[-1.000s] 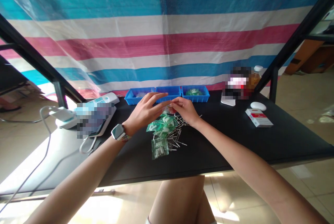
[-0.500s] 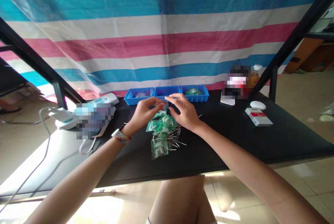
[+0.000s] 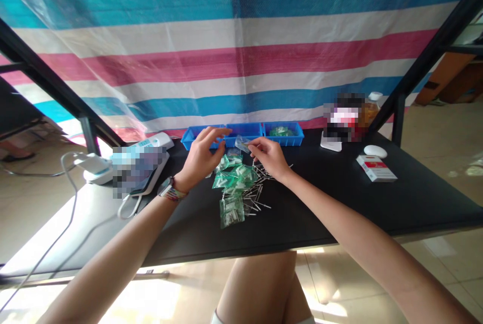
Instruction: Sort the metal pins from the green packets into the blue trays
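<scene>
Head view: a smooth black tabletop point(image 3: 320, 203) is carrying a loose heap of shiny green plastic packets point(image 3: 239, 178), with thin, straight metal pins point(image 3: 259, 194) lying tangled along its right side. Just beyond the heap, the right hand point(image 3: 270, 157) is pinching a small, crinkled clear bag point(image 3: 242, 144), its thumb and fingers clamping the right end. Left of that bag, the left hand point(image 3: 201, 159) is hanging with its fingers curving and standing apart from the thumb. Rectangular blue plastic trays point(image 3: 286, 141) are standing in a far row, the right one holding more packets, and a creased striped sheet point(image 3: 241, 37) is hanging behind.
</scene>
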### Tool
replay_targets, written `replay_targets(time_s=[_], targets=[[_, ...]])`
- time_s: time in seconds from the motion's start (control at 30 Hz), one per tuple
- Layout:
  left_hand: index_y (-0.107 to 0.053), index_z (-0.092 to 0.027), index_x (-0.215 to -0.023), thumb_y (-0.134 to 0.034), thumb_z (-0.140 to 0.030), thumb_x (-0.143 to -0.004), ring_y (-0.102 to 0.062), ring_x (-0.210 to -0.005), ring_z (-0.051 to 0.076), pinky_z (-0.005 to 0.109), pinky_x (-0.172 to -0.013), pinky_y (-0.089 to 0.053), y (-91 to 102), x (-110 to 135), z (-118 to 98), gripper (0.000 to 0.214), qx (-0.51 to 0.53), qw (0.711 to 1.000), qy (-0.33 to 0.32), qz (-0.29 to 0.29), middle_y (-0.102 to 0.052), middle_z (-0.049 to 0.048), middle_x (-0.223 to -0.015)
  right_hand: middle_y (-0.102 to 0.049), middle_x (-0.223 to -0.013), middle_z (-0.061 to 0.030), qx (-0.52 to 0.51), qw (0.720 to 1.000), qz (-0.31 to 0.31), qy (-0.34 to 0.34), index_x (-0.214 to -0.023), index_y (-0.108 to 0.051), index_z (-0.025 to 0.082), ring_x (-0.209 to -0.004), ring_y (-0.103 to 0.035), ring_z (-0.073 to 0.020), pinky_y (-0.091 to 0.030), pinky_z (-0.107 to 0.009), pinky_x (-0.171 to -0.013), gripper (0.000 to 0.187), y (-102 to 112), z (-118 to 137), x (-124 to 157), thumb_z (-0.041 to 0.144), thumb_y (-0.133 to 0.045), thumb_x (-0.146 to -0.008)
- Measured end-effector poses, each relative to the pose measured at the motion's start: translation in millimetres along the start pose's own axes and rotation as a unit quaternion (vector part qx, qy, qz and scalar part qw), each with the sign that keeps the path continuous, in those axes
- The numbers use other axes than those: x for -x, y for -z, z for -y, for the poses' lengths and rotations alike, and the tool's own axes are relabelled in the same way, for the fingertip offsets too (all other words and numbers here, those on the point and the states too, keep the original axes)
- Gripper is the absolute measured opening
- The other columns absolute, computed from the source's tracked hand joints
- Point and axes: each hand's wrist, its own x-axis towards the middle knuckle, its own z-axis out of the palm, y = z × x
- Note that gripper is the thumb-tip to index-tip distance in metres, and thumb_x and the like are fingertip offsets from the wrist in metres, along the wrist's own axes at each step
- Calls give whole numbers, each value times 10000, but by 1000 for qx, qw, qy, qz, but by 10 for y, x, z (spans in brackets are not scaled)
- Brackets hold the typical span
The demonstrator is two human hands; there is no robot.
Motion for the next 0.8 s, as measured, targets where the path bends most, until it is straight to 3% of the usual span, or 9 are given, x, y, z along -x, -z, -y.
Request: replay_targets(time_s=[0.07, 0.17, 0.3, 0.4, 0.47, 0.53, 0.6, 0.7, 0.8], targets=[[-702, -274, -1341, -561, -282, -1037, -605, -1253, 294, 499, -1099, -500, 49, -17, 24, 335, -86, 993, -77, 30, -666, 106, -1389, -678, -704, -15, -76, 995, 19, -66, -908, -740, 217, -641, -650, -189, -539, -305, -569, 428, -4, -13, -13, 631, -787, -813], [-733, -323, -1312, -604, -284, -1025, -542, -1334, 327, 559, -1125, -477, 79, -32, 43, 317, -140, 977, -146, 73, -602, 87, -1505, -673, -657, 2, -143, 981, 48, -122, -872, -748, 218, -618, -646, -177, -543, -300, -585, 411, -16, 20, 8, 603, -839, -763], [-770, -292, -1232, -625, -292, -1024, -598, -1264, 300, 504, -1096, -503, 66, -28, 67, 254, -108, 977, -162, 85, -725, 92, -1306, -713, -750, -8, -165, 973, 81, -139, -891, -765, 218, -639, -652, -162, -543, -296, -608, 333, -39, 68, 44, 543, -804, -832], [-795, -235, -1132, -642, -328, -1015, -679, -1065, 256, 415, -1011, -536, 75, -39, 170, 215, -77, 993, -84, 30, -787, 82, -1057, -773, -949, -52, -79, 989, 97, -77, -1016, -789, 218, -761, -697, -189, -564, -331, -686, 278, -46, 65, 60, 471, -694, -950], [-807, -202, -1085, -648, -381, -999, -705, -929, 230, 361, -920, -554, 106, -59, 317, 254, -66, 997, 12, -46, -793, 75, -975, -786, -1053, -76, 49, 991, 121, 15, -1070, -800, 212, -936, -713, -220, -569, -385, -859, 230, -42, 54, 81, 367, -646, -999], [-807, -184, -1121, -653, -421, -972, -732, -867, 221, 323, -837, -561, 156, -82, 517, 320, -32, 988, 114, -95, -804, 70, -948, -775, -1162, -96, 192, 962, 166, 104, -1125, -808, 215, -1137, -669, -252, -507, -450, -1046, 218, -32, 45, 117, 295, -640, -1012], [-802, -163, -1153, -669, -449, -932, -752, -840, 226, 302, -772, -561, 215, -97, 728, 385, 6, 971, 201, -131, -808, 75, -906, -731, -1294, -114, 305, 916, 214, 148, -1227, -793, 243, -1286, -586, -283, -443, -505, -1140, 265, -19, 38, 160, 319, -639, -1026], [-798, -136, -1125, -699, -518, -868, -749, -806, 224, 286, -706, -556, 284, -94, 958, 471, 46, 949, 277, -144, -807, 93, -879, -656, -1427, -119, 387, 875, 249, 152, -1309, -766, 291, -1394, -490, -315, -423, -538, -1164, 346, -6, 27, 210, 444, -593, -1051], [-780, -118, -1122, -725, -568, -821, -730, -770, 214, 279, -662, -551, 302, -72, 1019, 545, 80, 937, 318, -117, -812, 115, -909, -663, -1409, -132, 404, 864, 257, 154, -1286, -781, 266, -1390, -487, -325, -420, -536, -1162, 406, -7, 17, 223, 509, -547, -1061]])
